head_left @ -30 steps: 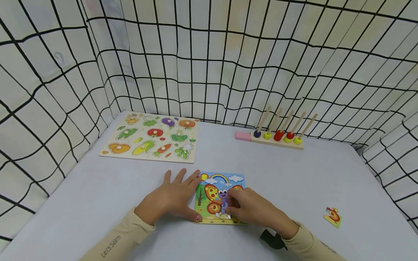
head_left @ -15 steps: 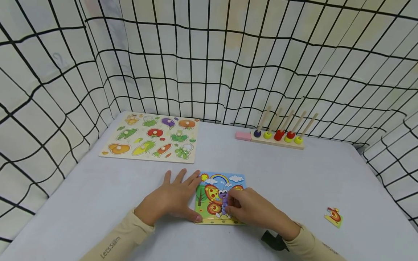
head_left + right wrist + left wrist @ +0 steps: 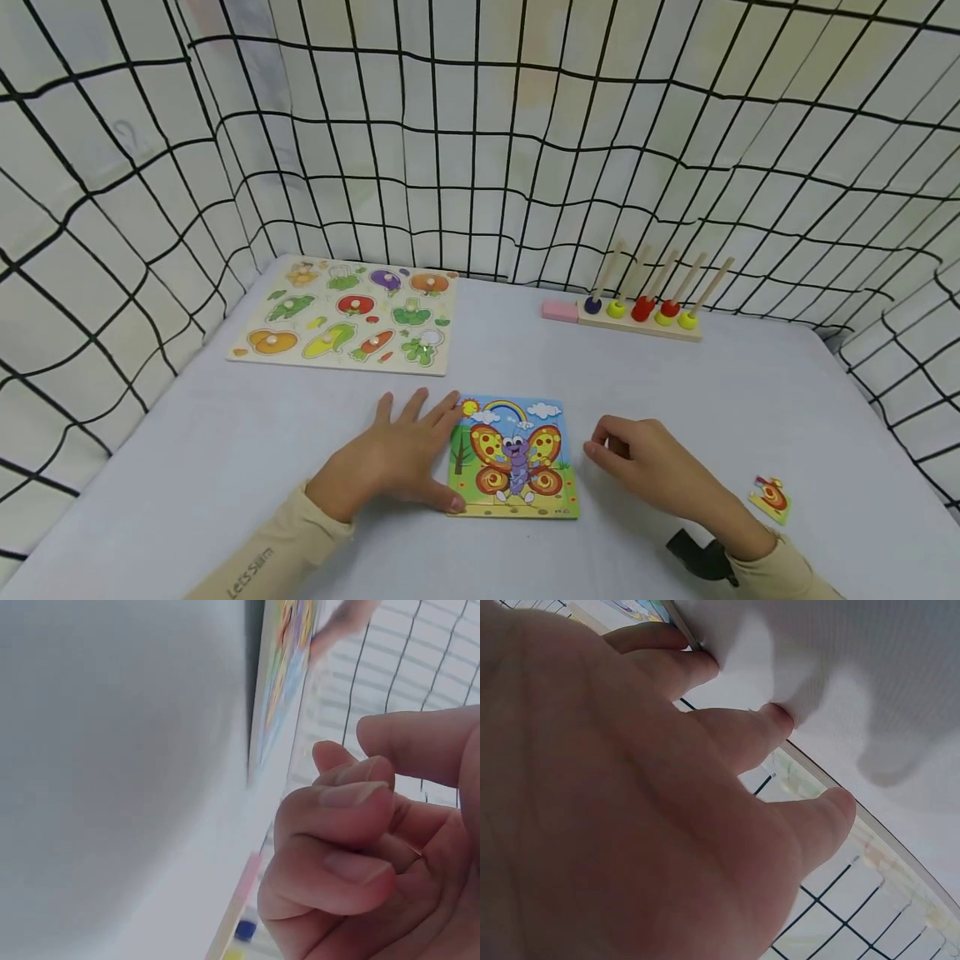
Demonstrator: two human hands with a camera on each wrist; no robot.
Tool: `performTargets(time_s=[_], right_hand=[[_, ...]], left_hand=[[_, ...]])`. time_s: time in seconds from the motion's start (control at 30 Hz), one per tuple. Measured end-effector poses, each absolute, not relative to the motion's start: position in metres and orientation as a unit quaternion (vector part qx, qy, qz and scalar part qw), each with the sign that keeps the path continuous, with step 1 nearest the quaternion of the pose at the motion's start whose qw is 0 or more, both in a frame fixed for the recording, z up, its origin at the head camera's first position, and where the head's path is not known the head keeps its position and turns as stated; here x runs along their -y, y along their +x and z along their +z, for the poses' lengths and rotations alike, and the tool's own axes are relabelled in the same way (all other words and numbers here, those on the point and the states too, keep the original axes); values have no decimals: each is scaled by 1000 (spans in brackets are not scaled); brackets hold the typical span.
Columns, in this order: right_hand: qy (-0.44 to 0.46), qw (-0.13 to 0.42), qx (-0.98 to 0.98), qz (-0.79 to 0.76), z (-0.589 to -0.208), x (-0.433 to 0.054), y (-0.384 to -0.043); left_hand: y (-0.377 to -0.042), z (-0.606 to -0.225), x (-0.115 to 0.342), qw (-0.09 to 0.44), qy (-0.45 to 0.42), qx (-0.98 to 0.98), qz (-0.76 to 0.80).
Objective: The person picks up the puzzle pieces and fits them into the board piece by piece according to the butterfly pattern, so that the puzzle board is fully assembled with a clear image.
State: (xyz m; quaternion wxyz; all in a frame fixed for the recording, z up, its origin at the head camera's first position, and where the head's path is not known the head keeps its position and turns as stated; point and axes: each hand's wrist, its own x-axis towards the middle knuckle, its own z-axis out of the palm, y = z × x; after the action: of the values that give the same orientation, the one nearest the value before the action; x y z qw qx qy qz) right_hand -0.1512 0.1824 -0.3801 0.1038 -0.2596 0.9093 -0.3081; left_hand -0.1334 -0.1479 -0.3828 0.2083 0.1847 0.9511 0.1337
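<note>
A butterfly jigsaw puzzle [image 3: 517, 458] lies flat on the table, its frame in the middle of the head view. My left hand [image 3: 397, 454] rests at its left side with fingers spread, thumb on the lower left corner and a fingertip at the upper left corner. To the right of the puzzle, my right hand [image 3: 652, 462] hovers apart from it. The right wrist view shows the bent fingers [image 3: 337, 847] loosely curled, the thumb apart, nothing between them. Beyond my right wrist lies a loose puzzle piece [image 3: 771, 498] with a red and orange swirl.
At the back left lies a wooden vegetable knob puzzle [image 3: 348, 317]. A peg counting stand [image 3: 637, 321] with coloured beads and a pink end block [image 3: 560, 311] stands at the back right. Black netting [image 3: 480, 150] encloses the table. Something dark [image 3: 701, 557] sits by my right wrist.
My right hand has lifted off the puzzle and moved right, uncovering the butterfly's right wings and the lower right corner. The left hand stays in place.
</note>
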Motion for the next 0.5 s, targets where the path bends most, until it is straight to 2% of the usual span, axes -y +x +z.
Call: performTargets(time_s=[0.33,0.5], right_hand=[[-191,30,-940,-281,-380,-248,-148],[-142,20,-954,-262,-382,-279,-146]], left_hand=[[-135,-385,147,212,184,-952,123],[-136,-384,147,212,188,-951,125]])
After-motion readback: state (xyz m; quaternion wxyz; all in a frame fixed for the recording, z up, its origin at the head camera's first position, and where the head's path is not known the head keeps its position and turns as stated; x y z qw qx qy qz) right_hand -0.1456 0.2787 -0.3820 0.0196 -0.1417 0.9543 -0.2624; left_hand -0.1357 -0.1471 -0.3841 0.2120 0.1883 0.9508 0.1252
